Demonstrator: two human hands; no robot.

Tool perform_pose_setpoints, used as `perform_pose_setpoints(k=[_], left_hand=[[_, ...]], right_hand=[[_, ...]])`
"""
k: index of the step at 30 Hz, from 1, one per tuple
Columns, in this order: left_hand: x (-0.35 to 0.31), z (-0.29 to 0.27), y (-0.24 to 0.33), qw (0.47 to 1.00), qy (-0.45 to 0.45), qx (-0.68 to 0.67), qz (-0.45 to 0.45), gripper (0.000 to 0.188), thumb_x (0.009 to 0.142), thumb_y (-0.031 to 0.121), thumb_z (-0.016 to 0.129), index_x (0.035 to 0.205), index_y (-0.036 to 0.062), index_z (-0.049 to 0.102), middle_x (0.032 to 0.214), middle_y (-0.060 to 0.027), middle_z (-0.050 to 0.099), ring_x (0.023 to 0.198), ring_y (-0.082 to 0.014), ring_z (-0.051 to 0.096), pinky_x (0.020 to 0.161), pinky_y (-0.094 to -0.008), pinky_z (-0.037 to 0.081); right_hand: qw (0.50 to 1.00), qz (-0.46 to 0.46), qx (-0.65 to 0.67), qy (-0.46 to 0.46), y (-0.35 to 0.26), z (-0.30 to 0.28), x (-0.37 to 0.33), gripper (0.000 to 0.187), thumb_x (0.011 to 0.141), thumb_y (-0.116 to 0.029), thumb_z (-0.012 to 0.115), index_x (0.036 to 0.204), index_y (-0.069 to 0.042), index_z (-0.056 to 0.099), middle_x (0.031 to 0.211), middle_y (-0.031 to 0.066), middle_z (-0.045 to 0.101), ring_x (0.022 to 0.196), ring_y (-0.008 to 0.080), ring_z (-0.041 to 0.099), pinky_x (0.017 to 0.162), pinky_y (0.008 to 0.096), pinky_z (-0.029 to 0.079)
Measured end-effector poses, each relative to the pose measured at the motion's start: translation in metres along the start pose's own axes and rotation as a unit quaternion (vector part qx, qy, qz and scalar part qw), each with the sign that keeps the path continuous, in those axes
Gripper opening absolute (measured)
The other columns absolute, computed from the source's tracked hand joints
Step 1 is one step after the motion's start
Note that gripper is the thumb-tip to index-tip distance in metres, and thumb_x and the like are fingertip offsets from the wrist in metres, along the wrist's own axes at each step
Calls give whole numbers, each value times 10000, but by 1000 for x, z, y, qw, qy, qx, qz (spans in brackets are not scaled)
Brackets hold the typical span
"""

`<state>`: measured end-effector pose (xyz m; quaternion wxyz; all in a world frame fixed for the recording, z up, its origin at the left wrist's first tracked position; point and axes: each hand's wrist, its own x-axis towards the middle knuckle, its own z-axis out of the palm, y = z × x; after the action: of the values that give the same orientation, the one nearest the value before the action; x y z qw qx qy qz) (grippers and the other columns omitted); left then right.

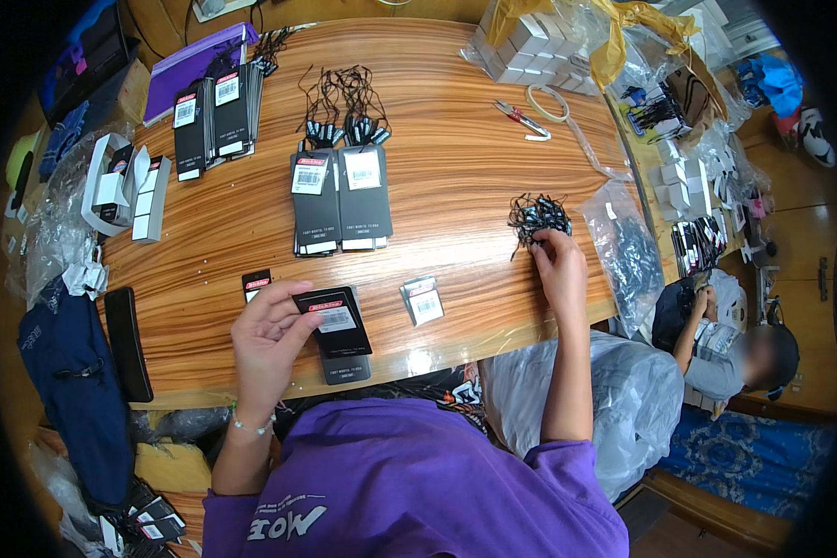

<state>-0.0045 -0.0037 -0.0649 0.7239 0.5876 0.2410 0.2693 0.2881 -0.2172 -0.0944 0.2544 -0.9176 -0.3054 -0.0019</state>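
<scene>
Surface: striped wooden table, bare stretch between hands, near edge just below both | Left hand: fingers curled, thumb pinching flat black card packet with white label near table's front edge | Right hand: fingertips closed into tangled pile of black string tags, right side, beside clear plastic bag.

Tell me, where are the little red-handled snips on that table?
In the head view, the snips lie on the far right part of the wooden table, beside a coil of white strap and beyond the tangle of black cords.
</scene>
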Motion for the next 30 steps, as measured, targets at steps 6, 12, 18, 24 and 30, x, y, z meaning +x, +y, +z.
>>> perform_pose_setpoints(k=[6,12,18,24,30], left_hand=[[-4,2,-1,1000,-14,-8,-18,299,794,-91,582,1080,-26,524,935,-113,639,870,-123,608,767,-214,474],[-10,3,-4,1000,-14,-4,-27,299,798,-81,584,1085,-17,530,936,-106,640,875,-120,610,766,-209,476],[-14,-1,-4,1000,-7,5,-24,299,800,-87,576,1087,-18,528,936,-104,640,876,-120,610,764,-209,478],[-14,3,-4,999,-18,-17,-37,301,799,-90,576,1088,-21,527,937,-107,637,876,-121,609,765,-209,478],[-14,6,0,999,-21,6,-33,299,800,-84,579,1088,-25,528,931,-104,637,869,-117,609,762,-208,477]], right_hand=[[986,-112,-121,-2,-10,-7,2,80,745,-83,610,822,-65,603,828,76,559,837,271,506,707,381,385],[982,-155,-97,53,0,-12,9,41,776,-81,570,803,-51,569,828,73,543,828,275,486,728,372,369],[979,-188,-76,17,-4,-17,1,72,722,-48,629,791,-60,615,824,60,541,827,263,486,734,367,369],[983,-147,-106,-27,-11,-17,-1,100,701,-80,662,797,-68,634,828,55,540,835,262,486,728,358,366],[993,-80,79,26,-3,-24,10,71,723,-30,625,794,-29,620,795,65,548,791,221,504,718,318,397]])
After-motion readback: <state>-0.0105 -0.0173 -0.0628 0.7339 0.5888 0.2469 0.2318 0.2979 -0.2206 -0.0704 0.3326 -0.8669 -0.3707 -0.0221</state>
